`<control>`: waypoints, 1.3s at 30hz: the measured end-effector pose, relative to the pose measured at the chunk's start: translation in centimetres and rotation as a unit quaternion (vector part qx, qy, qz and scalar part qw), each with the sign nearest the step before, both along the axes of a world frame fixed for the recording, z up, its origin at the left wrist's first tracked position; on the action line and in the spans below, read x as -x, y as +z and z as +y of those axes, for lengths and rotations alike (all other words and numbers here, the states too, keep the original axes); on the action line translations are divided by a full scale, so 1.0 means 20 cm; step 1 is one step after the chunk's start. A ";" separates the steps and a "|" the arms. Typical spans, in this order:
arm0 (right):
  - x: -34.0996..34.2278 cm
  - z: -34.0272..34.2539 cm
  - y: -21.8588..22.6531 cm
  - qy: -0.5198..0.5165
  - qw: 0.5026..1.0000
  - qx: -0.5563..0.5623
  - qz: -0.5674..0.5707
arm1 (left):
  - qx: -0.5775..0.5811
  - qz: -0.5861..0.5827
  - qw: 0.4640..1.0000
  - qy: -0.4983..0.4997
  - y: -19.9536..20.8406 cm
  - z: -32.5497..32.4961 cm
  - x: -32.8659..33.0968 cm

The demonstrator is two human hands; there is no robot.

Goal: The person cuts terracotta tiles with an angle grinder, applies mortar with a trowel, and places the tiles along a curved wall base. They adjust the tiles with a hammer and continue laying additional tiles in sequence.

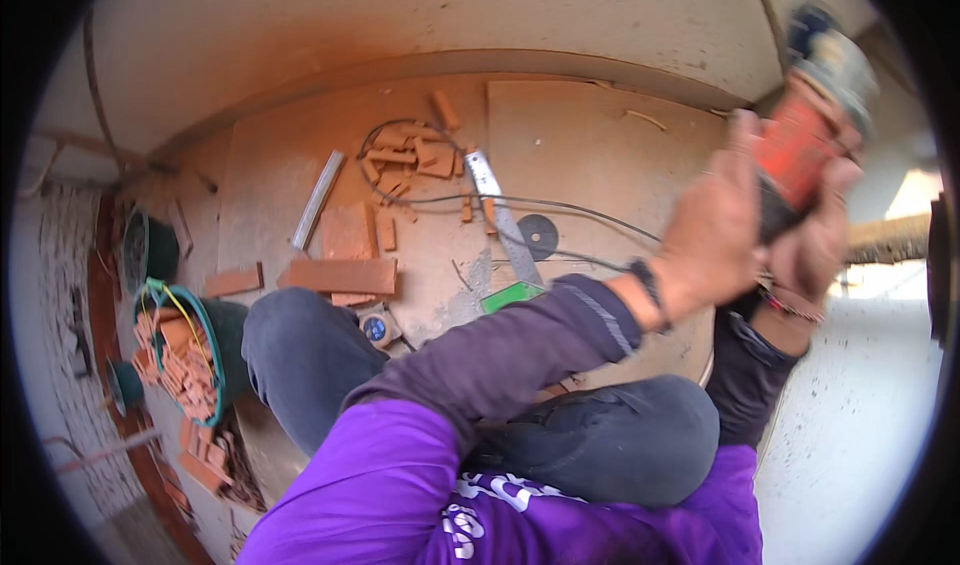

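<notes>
Up at the right, an angle grinder [797,150] with a red body and grey head is raised in front of me, blurred by motion. My left hand [708,220] reaches across and is closed against the near-left side of its body. My right hand [822,220] wraps the other side, thumb and fingers around the casing. The disc end of the tool is too smeared to make out. A black cord [560,205] runs over the floor board toward the hands. Below them lie a dark cutting disc [538,237] and a metal try square [505,220] with a green stock.
Broken terracotta tile pieces [412,152] are heaped ahead. Cut tile slabs [345,276] and a metal bar [318,200] lie at left. Near my knee is a round tape measure [378,329]. A green bucket [215,365] full of shards stands at far left. A wall [470,15] rises ahead.
</notes>
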State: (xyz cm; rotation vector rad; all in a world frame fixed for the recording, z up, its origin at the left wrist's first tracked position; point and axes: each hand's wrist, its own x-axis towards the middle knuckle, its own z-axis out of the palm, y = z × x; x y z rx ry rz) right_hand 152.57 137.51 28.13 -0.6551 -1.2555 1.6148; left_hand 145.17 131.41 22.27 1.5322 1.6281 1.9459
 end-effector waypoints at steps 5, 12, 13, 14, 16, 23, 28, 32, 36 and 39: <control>-0.21 0.11 0.07 0.194 0.967 -0.055 0.156 | 0.000 0.083 0.997 -0.006 0.14 -0.01 -0.09; -0.01 -0.05 -0.43 0.033 0.995 0.021 0.096 | 0.118 0.031 0.993 0.004 -0.27 -0.18 -0.03; 0.00 -0.05 -0.48 0.021 0.994 0.056 0.092 | 0.141 0.013 0.990 0.002 -0.30 -0.19 -0.03; -0.01 -0.03 -0.54 0.083 0.986 0.080 0.120 | 0.167 0.000 0.986 0.007 -0.32 -0.19 -0.03; -0.02 -0.03 -0.60 0.102 0.980 0.100 0.136 | 0.164 0.008 0.986 0.012 -0.36 -0.19 -0.03; 0.02 -0.05 -0.65 0.075 0.984 0.109 0.119 | 0.181 0.005 0.983 0.021 -0.40 -0.23 -0.01; 0.06 -0.05 -0.62 0.100 0.984 0.094 0.113 | 0.170 -0.003 0.984 0.049 -0.39 -0.25 -0.01; 0.05 -0.06 -0.58 0.174 0.973 0.111 0.104 | 0.180 -0.035 0.982 0.045 -0.40 -0.24 0.01; 0.03 -0.05 -0.67 0.140 0.988 0.069 -0.011 | 0.177 -0.040 0.982 0.051 -0.47 -0.23 0.05; 0.02 0.02 -0.69 0.244 0.964 0.056 -0.085 | 0.092 -0.131 0.987 -0.003 -0.52 -0.20 0.09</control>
